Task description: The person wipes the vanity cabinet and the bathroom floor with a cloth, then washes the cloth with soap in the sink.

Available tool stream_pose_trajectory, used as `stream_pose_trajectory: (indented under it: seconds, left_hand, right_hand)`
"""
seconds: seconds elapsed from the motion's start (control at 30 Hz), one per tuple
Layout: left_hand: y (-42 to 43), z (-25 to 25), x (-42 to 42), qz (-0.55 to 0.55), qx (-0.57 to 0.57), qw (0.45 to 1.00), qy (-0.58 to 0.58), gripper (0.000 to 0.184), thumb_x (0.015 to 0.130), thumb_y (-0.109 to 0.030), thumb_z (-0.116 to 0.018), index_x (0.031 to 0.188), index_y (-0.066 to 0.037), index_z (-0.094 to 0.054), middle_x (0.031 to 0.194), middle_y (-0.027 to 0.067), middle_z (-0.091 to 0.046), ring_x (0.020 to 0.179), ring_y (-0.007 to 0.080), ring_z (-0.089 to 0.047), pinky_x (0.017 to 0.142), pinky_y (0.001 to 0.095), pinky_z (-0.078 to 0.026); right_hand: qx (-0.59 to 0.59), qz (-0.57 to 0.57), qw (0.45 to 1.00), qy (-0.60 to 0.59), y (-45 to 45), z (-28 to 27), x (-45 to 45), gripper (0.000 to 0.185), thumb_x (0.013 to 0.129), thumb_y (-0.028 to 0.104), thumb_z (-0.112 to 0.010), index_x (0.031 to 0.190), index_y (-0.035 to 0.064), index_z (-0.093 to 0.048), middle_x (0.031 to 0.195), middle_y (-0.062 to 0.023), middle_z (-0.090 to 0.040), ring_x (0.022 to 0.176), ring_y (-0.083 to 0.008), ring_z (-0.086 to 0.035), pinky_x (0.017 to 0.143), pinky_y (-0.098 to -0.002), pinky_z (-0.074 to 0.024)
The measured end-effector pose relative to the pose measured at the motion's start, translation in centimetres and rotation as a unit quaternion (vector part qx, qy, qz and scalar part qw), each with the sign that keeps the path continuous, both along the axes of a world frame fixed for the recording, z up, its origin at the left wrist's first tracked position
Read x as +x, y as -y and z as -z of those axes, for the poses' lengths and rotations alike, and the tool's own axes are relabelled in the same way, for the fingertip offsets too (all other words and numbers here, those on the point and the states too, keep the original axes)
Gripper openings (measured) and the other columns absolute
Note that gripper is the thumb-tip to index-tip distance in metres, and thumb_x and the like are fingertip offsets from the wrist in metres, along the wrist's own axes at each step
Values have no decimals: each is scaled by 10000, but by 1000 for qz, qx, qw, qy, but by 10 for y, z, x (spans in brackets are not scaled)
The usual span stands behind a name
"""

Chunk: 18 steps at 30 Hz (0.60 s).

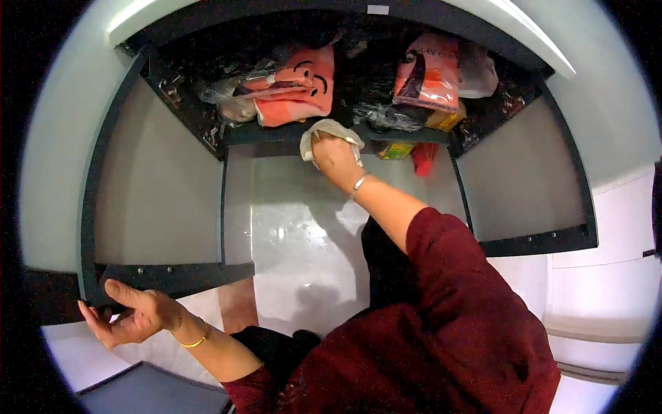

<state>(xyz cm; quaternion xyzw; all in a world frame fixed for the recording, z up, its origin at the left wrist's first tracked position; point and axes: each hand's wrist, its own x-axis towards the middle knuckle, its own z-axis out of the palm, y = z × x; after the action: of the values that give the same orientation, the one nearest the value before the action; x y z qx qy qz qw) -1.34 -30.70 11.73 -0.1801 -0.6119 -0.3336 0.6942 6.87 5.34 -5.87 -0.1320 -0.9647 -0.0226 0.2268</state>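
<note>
My right hand [332, 157] is closed on a pale cloth [314, 141], pressed against the dark front edge of the cabinet shelf [276, 133]. At the lower left, my left hand [134, 317] has its fingers apart and holds nothing. It is at the bottom corner of the open left cabinet door [165, 193]; whether it touches the frame is unclear. Above the cloth, a pink item with black curved marks [300, 86] lies on the shelf, partly in clear plastic.
A pink package [429, 72] sits on the shelf at the right. Below it are a green and yellow box [396, 150] and a red item [423, 160]. The right door [527, 176] stands open. A dark grey panel [152, 390] lies at the lower left.
</note>
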Motion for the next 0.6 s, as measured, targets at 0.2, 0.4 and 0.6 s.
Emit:
stream_pose_trajectory:
  seconds: [0.2, 0.4, 0.6]
  left_hand:
    - [0, -1, 4, -18, 10, 999, 41, 446, 812, -202, -721, 1167, -9, -533, 1002, 77, -422, 806, 164, -419, 703, 269, -388]
    - [0, -1, 5, -43, -3, 998, 36, 438, 809, -201, -724, 1161, -14, -543, 982, 81, -420, 805, 167, -430, 696, 269, -394]
    - [3, 2, 1, -44, 16, 998, 34, 430, 808, -197, -724, 1155, -15, -547, 997, 90, -435, 813, 180, -450, 709, 277, -397]
  right_hand:
    - [-76, -21, 997, 9, -4, 10, 63, 366, 720, 25, -575, 1081, 64, -529, 981, -146, -560, 839, -341, -598, 724, -422, -492]
    - [-101, 22, 990, -98, -20, -9, 136, 508, 691, -51, -530, 1184, 68, -508, 1079, -181, -556, 1026, -383, -537, 866, -425, -458]
    - [-501, 241, 682, -476, -55, -13, 173, 425, 783, -20, -456, 1203, 7, -508, 1144, -185, -560, 1065, -362, -543, 933, -456, -435]
